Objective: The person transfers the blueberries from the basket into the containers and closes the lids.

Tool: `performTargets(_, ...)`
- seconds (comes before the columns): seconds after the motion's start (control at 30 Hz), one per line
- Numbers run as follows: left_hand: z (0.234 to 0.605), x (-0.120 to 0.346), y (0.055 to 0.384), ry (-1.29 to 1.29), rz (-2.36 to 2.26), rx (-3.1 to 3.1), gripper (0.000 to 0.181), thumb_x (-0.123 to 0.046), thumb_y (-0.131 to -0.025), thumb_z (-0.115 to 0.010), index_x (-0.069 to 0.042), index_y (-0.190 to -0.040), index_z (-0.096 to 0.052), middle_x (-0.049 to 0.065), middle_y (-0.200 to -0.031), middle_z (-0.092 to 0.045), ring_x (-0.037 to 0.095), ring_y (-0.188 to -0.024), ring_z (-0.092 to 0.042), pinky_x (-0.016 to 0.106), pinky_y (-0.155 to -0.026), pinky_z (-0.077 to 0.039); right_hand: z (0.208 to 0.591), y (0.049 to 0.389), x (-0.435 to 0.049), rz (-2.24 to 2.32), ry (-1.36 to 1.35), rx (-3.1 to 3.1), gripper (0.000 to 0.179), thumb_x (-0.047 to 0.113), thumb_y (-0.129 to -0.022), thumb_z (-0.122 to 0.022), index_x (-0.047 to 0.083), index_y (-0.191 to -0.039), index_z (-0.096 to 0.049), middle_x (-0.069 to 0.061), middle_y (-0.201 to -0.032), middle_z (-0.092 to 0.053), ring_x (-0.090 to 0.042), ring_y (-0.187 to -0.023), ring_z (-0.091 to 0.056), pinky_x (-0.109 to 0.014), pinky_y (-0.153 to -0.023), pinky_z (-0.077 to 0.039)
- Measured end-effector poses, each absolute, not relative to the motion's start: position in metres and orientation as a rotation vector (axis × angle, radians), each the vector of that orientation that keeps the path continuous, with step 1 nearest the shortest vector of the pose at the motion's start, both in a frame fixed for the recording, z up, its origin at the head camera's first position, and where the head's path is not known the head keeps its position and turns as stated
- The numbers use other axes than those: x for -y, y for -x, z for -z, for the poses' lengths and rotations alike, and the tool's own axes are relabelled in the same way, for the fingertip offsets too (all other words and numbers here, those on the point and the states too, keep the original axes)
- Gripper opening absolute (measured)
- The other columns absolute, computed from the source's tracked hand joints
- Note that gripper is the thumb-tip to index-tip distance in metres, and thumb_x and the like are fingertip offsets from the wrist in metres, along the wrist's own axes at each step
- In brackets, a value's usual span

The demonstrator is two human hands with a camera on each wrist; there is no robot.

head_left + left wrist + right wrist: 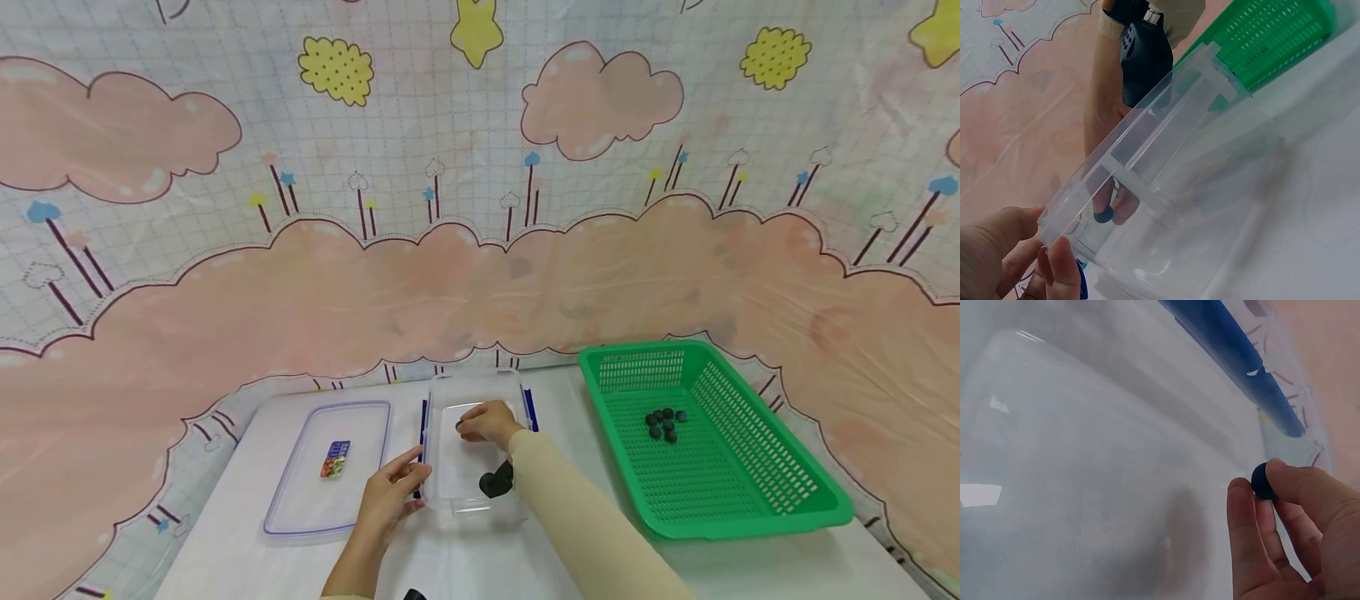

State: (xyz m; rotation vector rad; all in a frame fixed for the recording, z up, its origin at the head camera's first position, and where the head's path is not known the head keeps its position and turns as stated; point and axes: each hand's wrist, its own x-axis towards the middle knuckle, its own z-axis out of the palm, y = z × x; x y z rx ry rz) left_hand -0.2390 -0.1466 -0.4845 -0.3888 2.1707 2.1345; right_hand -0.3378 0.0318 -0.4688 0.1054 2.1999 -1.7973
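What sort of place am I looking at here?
Probably an indoor tabletop workspace, though I can't tell what kind of building it's in. A cartoon-printed sheet rises behind a white table, which holds a green basket and a clear plastic container.

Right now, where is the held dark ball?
In the head view, the dark ball is pinched by the right hand, seen against the clear box, left of the green basket.
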Motion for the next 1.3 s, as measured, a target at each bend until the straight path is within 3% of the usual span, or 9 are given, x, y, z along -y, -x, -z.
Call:
performTargets(0.37, 0.482, 0.145, 0.237, 0.389, -2.148, -2.174, 0.049, -0.013, -0.091, -0.070, -0.002, -0.137, -0.056, -0.001, -0.096, -0.062, 0.014, -0.083, -0.055, 0.023, -0.059, -0.056, 0.477, 0.347, -0.030, 1.732, -0.127, -2.251, 0.019, -0.002, -0.083, -0.073, -0.007, -0.101, -0.070, -0.012, -0.090, -0.073, -0.013, -0.074, -0.068, -0.028, -0.079, -0.060)
performTargets(0.57, 0.483, 0.145, 0.237, 0.378, -2.157, -2.170, 0.049, -0.012, -0.092, -0.069, -0.001, -0.137, -0.056, -0.001, -0.095, -0.061, 0.014, -0.082, -0.054, 0.023, -0.058, -0.056, 0.494, 0.355, -0.031, 1.580, -0.124, -2.396, 0.019, 0.004, -0.077, -0.078, -0.002, -0.095, -0.075, -0.002, -0.074, -0.072, -0.006, -0.064, -0.060, -0.018, -0.066, -0.051)
performTargets(0.8, 0.484, 0.145, 0.237, 0.391, -2.160, -2.172, 0.050, -0.015, -0.091, -0.071, -0.001, -0.137, -0.056, 0.001, -0.097, -0.061, 0.014, -0.082, -0.054, 0.023, -0.058, -0.056, 0.499, 0.358, -0.027, 1.528, -0.084, -2.437, 0.018, 0.005, -0.074, -0.079, 0.001, -0.092, -0.076, 0.002, -0.064, -0.066, -0.008, -0.060, -0.057, -0.019, -0.059, -0.046)
performTargets(0.9, 0.485, 0.142, 0.239, 0.381, -2.161, -2.162, 0.050, -0.014, -0.091, -0.071, -0.002, -0.137, -0.056, 0.000, -0.097, -0.060, 0.014, -0.083, -0.054, 0.023, -0.058, -0.056, 0.493, 0.359, -0.032, 1.521, -0.083, -2.434, 0.018, 0.007, -0.077, -0.079, 0.001, -0.094, -0.075, 0.000, -0.069, -0.069, -0.008, -0.062, -0.059, -0.019, -0.063, -0.050)
performTargets(1.1, 0.486, 0.143, 0.241, 0.391, -2.167, -2.154, 0.050, -0.013, -0.091, -0.071, -0.002, -0.137, -0.056, -0.001, -0.094, -0.059, 0.015, -0.083, -0.053, 0.022, -0.058, -0.055, 0.448, 0.364, -0.040, 1.659, -0.006, -2.316, 0.025, 0.005, -0.090, -0.070, -0.006, -0.112, -0.069, -0.013, -0.100, -0.072, -0.018, -0.084, -0.071, -0.028, -0.082, -0.060)
performTargets(1.3, 0.486, 0.145, 0.242, 0.411, -2.154, -2.151, 0.051, -0.016, -0.091, -0.071, -0.003, -0.139, -0.055, 0.000, -0.097, -0.058, 0.017, -0.086, -0.052, 0.022, -0.060, -0.056, 0.395, 0.380, -0.079, 1.707, 0.198, -2.456, 0.026, 0.003, -0.091, -0.067, -0.010, -0.113, -0.065, -0.022, -0.107, -0.069, -0.032, -0.095, -0.069, -0.029, -0.080, -0.060)
